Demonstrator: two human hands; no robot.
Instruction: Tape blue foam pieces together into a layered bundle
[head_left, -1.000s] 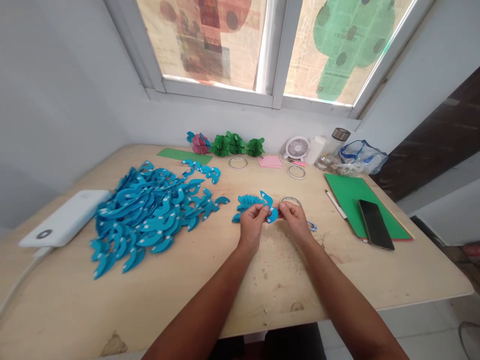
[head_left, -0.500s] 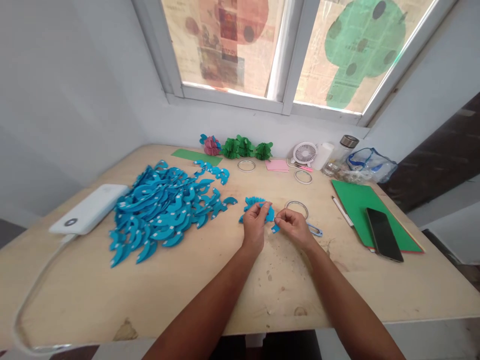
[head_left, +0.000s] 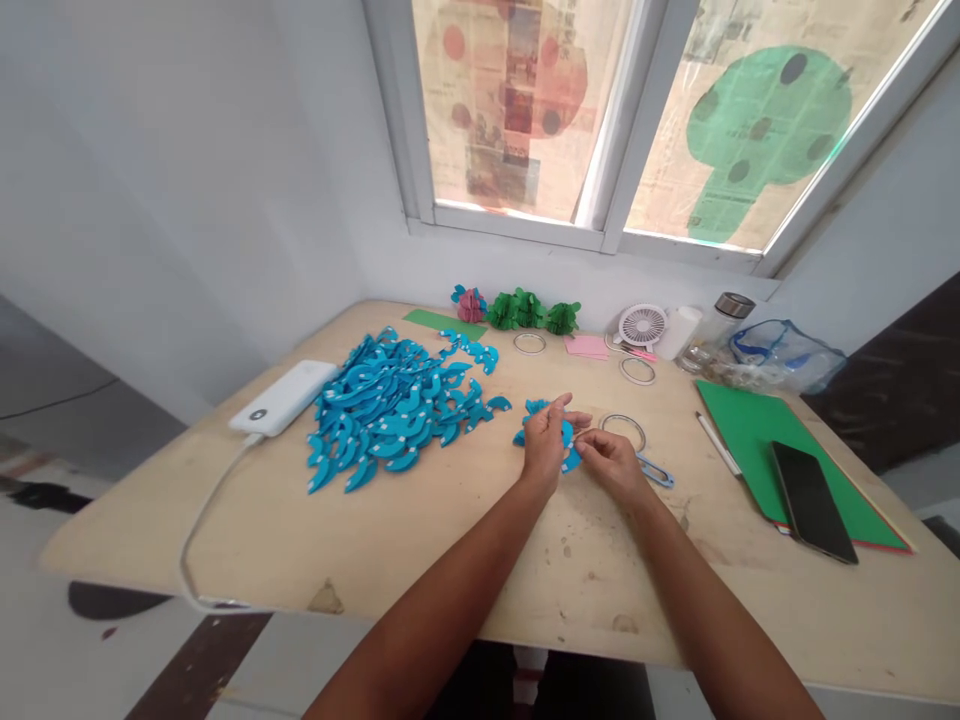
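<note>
Close above the table, my left hand (head_left: 546,440) holds a folded blue paper piece (head_left: 568,434) against its palm, with the thumb raised and some fingers stretched out behind. Just to the right, my right hand (head_left: 613,464) pinches a small curved blue paper piece (head_left: 571,459) by its edge, against the first one. A pleated blue paper bundle (head_left: 535,407) shows partly behind my left hand. Left of my hands spreads a big heap of curved blue paper pieces (head_left: 390,405) with small white squares on them.
A tape roll (head_left: 624,432) and a light-blue cutter (head_left: 657,471) lie beside my right hand. Farther right are green sheets (head_left: 739,425), a phone (head_left: 814,500) and a white pen (head_left: 718,443). Green paper shapes (head_left: 527,309) and a fan (head_left: 643,325) stand behind; a power bank (head_left: 285,398) is left.
The view has swung left, shifting everything rightward. My left fingers have stretched out more from the thumb, while the right hand keeps its pinch close to the blue paper.
</note>
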